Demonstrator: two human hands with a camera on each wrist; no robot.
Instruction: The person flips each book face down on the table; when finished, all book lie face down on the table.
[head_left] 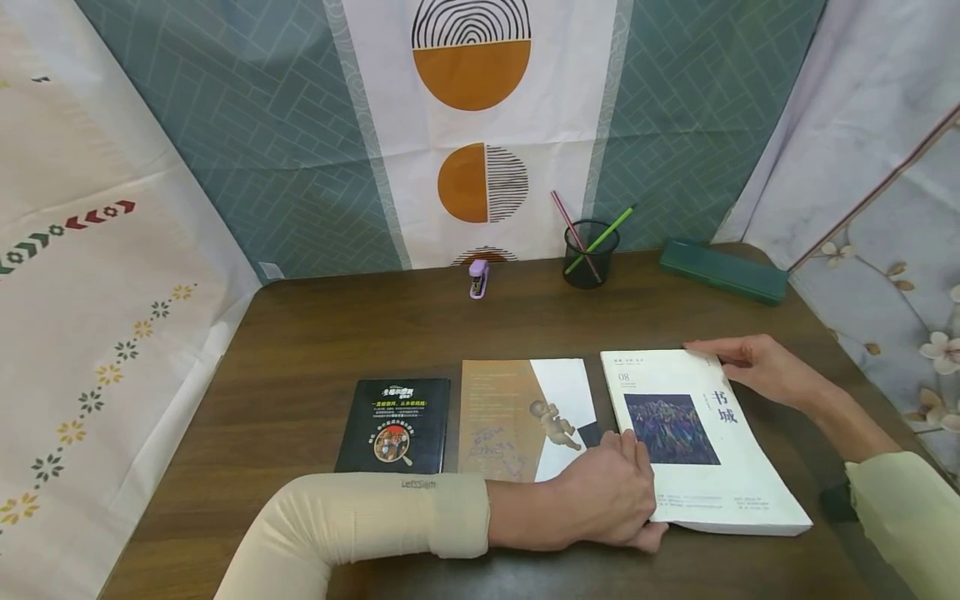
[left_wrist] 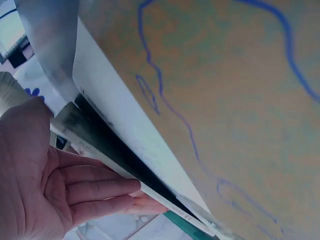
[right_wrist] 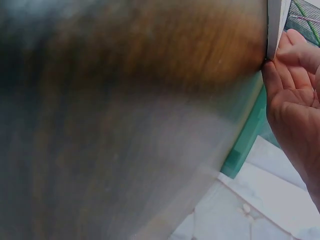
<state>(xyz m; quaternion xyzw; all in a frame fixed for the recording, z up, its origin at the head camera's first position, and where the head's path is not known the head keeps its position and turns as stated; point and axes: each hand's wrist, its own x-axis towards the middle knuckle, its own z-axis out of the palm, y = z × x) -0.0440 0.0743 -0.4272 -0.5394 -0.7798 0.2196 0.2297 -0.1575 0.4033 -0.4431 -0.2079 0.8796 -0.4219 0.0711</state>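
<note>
Table (head_left: 315,333): brown, wood-grained, stood before a rear cloth (head_left: 285,167) of teal and white. Stapler (head_left: 477,278): one, purple, stood near the rear edge. Mesh cup (head_left: 583,273): one, black, stood to its right — a pink pencil (head_left: 566,217) and a green pencil (head_left: 618,221) leaned inside, crossing. Case (head_left: 723,271): one, oblong, green, lay aslant at the rear right corner. Left cloth (head_left: 90,283), cream and flower-patterned, and right cloth (head_left: 885,242), pale and blossom-printed, hung alongside.

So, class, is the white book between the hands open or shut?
Shut: the white book lies with its printed cover facing up, and no inside pages are spread out.
</note>
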